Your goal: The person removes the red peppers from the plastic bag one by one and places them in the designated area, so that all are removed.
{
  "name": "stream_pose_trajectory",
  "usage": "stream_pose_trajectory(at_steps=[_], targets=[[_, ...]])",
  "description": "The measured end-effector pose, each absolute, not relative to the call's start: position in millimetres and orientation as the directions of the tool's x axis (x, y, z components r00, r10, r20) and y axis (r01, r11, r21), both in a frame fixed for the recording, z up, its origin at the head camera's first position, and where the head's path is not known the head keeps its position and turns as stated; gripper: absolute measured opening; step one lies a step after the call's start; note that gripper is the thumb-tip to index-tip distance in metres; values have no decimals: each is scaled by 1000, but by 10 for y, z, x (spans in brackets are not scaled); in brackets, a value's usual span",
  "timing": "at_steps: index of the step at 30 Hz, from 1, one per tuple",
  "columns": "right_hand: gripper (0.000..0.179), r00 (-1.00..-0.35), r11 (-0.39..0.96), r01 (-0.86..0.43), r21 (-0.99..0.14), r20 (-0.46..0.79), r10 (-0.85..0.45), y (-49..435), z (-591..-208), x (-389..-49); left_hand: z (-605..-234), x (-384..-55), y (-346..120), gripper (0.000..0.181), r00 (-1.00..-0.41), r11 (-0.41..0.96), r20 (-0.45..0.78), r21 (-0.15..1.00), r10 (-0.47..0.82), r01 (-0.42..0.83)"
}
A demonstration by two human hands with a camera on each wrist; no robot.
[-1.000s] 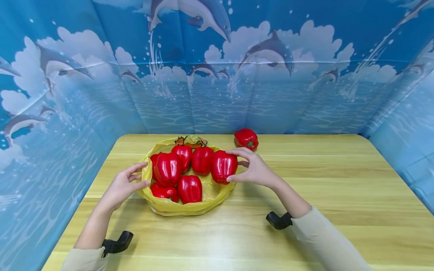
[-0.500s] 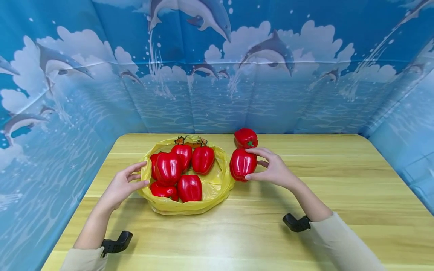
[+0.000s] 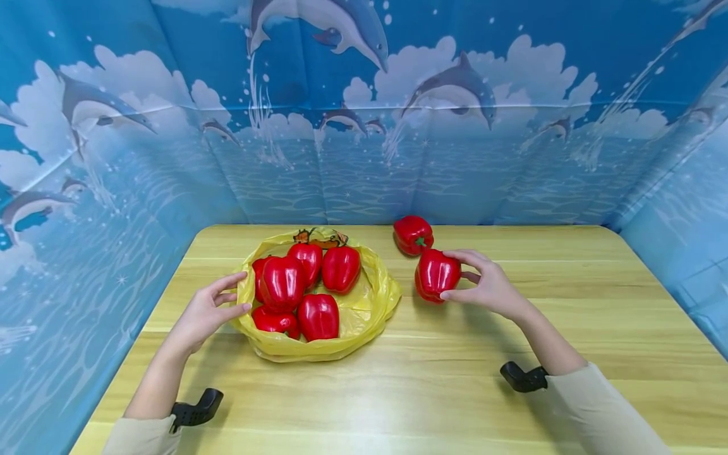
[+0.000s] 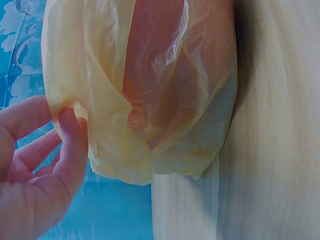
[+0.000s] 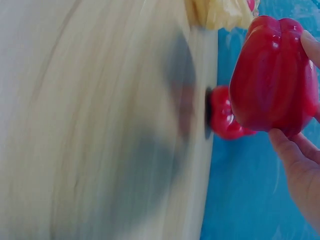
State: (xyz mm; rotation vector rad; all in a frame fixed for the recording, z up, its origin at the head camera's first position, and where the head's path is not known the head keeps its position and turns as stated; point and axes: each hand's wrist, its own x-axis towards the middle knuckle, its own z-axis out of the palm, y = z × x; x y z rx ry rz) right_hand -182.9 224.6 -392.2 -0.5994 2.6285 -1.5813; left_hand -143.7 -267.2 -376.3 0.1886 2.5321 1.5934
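Note:
A yellow plastic bag (image 3: 358,332) lies open on the table with several red bell peppers (image 3: 318,316) inside. My left hand (image 3: 207,309) pinches the bag's left rim between thumb and fingers; in the left wrist view the thin plastic (image 4: 115,130) bunches at the fingertips. To the right of the bag, my right hand (image 3: 483,284) grips a glossy red bell pepper (image 3: 436,276) from its right side. The right wrist view has this held pepper (image 5: 275,80) raised off the table, thumb at one end and fingers at the other.
Another red bell pepper (image 3: 413,235), its green stem facing forward, lies near the table's back edge, just behind the held one. The light wooden table (image 3: 540,303) stretches to the right. A blue dolphin-print curtain (image 3: 364,158) hangs behind and along both sides.
My right hand has lifted the bell pepper out of the bag's right side and carried it rightward. The bag's right rim has sprung outward. My left hand keeps its place.

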Motion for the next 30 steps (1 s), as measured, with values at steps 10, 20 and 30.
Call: stream_pose_trajectory(at_steps=[10,20,30], targets=[[71,-938,454,-301,-839,174,-301,2430,-4010,-1837,-3780,-1425,-2677,65,-982,432,-55,901,183,30],[71,-963,458,-223,-860,123,-238,2576,-4011,-1923,-3712,-1432,-2659,65,-980,425,-68,905,185,18],[75,-979,474,-150,-867,63,-196,2634,-4027,-2023,-3634,-1442,-2647,64,-979,419,-96,908,181,-11]])
